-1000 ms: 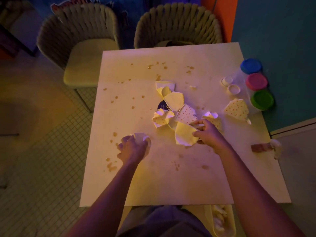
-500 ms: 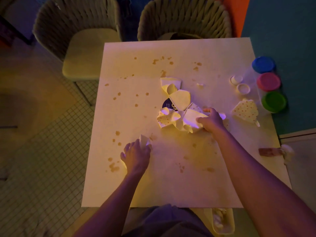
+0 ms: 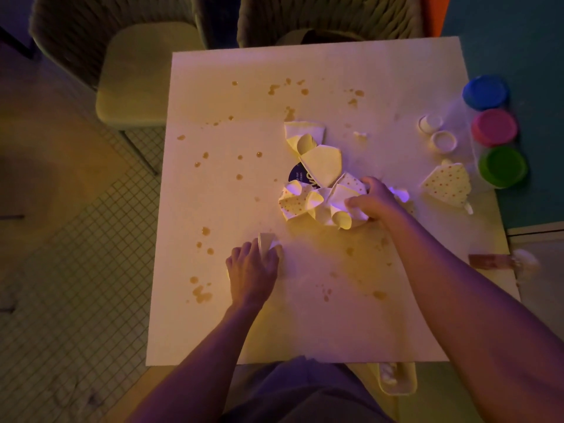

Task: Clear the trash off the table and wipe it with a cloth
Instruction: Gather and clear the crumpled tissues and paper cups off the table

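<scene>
A heap of crumpled dotted paper cups (image 3: 311, 190) lies in the middle of the white square table (image 3: 232, 337). My right hand (image 3: 374, 199) grips the heap's right side, fingers curled round the paper. My left hand (image 3: 251, 270) rests on the table nearer the front and holds a small white scrap of paper (image 3: 267, 241). One more dotted paper cup (image 3: 448, 184) lies apart at the right. Brown drops and smears (image 3: 201, 293) speckle the tabletop.
Three tubs with blue (image 3: 485, 91), pink (image 3: 494, 127) and green (image 3: 503, 167) lids stand at the table's right edge, two white caps (image 3: 444, 141) beside them. A brown-handled tool (image 3: 491, 261) lies at the right edge. Two woven chairs (image 3: 128, 56) stand beyond; a bin (image 3: 396, 378) sits below the front edge.
My right hand has gathered the crumpled cups together and closed tighter on them. My left hand has flattened onto the table with the scrap still in it.
</scene>
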